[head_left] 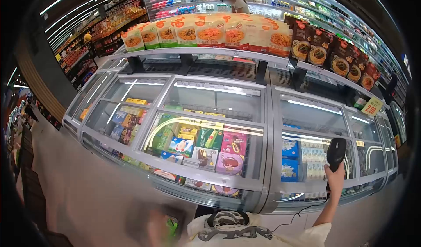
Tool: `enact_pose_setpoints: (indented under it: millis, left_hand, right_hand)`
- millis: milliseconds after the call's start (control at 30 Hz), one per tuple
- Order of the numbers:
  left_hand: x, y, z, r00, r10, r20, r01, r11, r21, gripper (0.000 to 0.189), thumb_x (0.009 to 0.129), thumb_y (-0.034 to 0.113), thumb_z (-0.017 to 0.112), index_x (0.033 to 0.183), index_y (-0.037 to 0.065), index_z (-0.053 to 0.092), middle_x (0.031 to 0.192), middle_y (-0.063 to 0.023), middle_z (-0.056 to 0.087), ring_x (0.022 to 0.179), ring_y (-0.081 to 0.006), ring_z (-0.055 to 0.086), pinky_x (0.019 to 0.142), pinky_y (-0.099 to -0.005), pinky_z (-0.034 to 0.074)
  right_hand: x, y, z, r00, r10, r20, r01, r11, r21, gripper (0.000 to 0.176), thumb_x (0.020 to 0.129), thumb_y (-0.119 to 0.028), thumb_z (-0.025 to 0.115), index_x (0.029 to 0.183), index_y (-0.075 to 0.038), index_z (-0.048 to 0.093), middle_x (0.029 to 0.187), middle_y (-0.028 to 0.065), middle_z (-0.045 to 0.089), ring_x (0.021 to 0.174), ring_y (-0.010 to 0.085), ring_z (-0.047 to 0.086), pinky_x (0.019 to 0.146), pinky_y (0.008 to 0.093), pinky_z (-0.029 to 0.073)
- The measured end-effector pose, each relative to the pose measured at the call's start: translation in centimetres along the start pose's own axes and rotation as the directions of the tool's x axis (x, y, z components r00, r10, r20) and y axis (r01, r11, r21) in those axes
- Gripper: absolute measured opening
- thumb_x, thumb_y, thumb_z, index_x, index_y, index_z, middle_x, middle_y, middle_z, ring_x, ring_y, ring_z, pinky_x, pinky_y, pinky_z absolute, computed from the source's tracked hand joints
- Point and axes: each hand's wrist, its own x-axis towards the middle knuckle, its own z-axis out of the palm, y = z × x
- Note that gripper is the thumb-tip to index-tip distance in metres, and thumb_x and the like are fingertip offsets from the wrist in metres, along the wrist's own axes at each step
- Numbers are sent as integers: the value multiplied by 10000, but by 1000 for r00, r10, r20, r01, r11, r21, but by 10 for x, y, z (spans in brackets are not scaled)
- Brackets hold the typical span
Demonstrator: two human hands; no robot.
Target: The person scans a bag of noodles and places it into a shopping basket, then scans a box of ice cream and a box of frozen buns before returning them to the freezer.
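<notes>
My right hand (335, 177) is wrapped round a black corded device shaped like a handheld scanner (336, 152), raised over the right-hand freezer chest. Its thin black cable (291, 215) trails down past my forearm to the left. Below the scanner, the glass lid (313, 148) covers blue boxes (290, 147) and white packs (313, 161). Low on the left, my left hand (157, 227) is smeared by motion, so its fingers cannot be made out. Close to it shows a dark item with a bright green patch (171, 226), too blurred to name.
Another freezer chest (258, 177) holds ice cream boxes (230, 161) under sliding glass. Above, a shelf (206, 51) carries noodle bags (210, 32) and black pouches (318, 54). A yellow price tag (372, 106) hangs at right. Another person (239, 5) stands behind.
</notes>
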Motion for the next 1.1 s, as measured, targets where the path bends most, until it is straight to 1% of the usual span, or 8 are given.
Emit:
enact_pose_setpoints:
  millis: [33, 67, 100, 200, 367, 667, 800, 1100]
  left_hand:
    - [-29, 95, -70, 980, 74, -182, -84, 995, -48, 348, 768, 328, 511, 896, 19, 606, 926, -192, 572, 953, -350, 509, 837, -398, 399]
    - [38, 100, -84, 987, -157, 36, 159, 985, -61, 411, 808, 376, 462, 889, -2, 599, 911, -206, 577, 864, -342, 552, 756, -413, 436]
    - [84, 103, -88, 980, 115, -162, -118, 993, -10, 458, 771, 455, 435, 730, 42, 630, 648, -120, 604, 714, -294, 588, 674, -375, 441]
    - [130, 198, -158, 912, 368, -183, -348, 928, 129, 423, 779, 455, 460, 832, 70, 625, 757, -156, 606, 770, -336, 575, 672, -402, 448]
    - [143, 281, -226, 780, 603, -164, -622, 775, -108, 355, 792, 392, 495, 688, 57, 555, 604, -117, 559, 596, -313, 545, 538, -369, 408]
    - [236, 241, -267, 801, 554, -225, -597, 713, -369, 257, 797, 306, 541, 738, 58, 573, 527, -59, 490, 467, -163, 458, 474, -286, 372]
    - [246, 227, -299, 829, 493, -263, -558, 708, -433, 174, 836, 212, 502, 779, 53, 545, 561, -27, 502, 501, -95, 428, 448, -265, 361]
    - [272, 224, -287, 817, 421, -393, -567, 712, -414, 153, 817, 169, 483, 797, 40, 563, 530, -60, 491, 478, -101, 436, 446, -262, 345]
  right_hand:
    - [13, -10, 2, 999, 31, -27, -29, 998, 57, 418, 679, -107, 618, 1060, -26, 468, 887, 98, 564, 789, 189, 528, 716, 291, 393]
    - [27, -25, 6, 997, 63, -53, -56, 991, 118, 424, 688, -120, 623, 1070, -26, 464, 910, 95, 561, 803, 185, 523, 728, 293, 390]
    - [40, -43, 14, 996, 59, -66, -50, 990, 135, 446, 688, -126, 628, 1087, -27, 455, 944, 98, 554, 829, 187, 520, 744, 291, 385]
    - [81, -133, 50, 946, -173, -275, 212, 970, 120, 500, 683, -137, 643, 1120, -25, 427, 987, 104, 545, 881, 190, 516, 780, 280, 377]
    - [193, -253, 142, 762, -444, -471, 491, 871, -28, 448, 672, -166, 620, 1050, -44, 413, 926, 169, 574, 886, 347, 538, 748, 369, 415]
    - [363, -335, 347, 956, -273, -109, 292, 837, 462, 458, 611, -172, 638, 998, -6, 457, 874, 158, 577, 840, 291, 564, 727, 346, 429]
    - [411, -346, 420, 776, -562, -287, 627, 735, 257, 426, 615, -160, 627, 988, -25, 474, 883, 157, 577, 847, 303, 557, 720, 355, 428]
    - [441, -346, 470, 747, -639, -182, 654, 756, 32, 461, 601, -98, 605, 1026, -31, 441, 896, 194, 555, 857, 358, 531, 706, 404, 428]
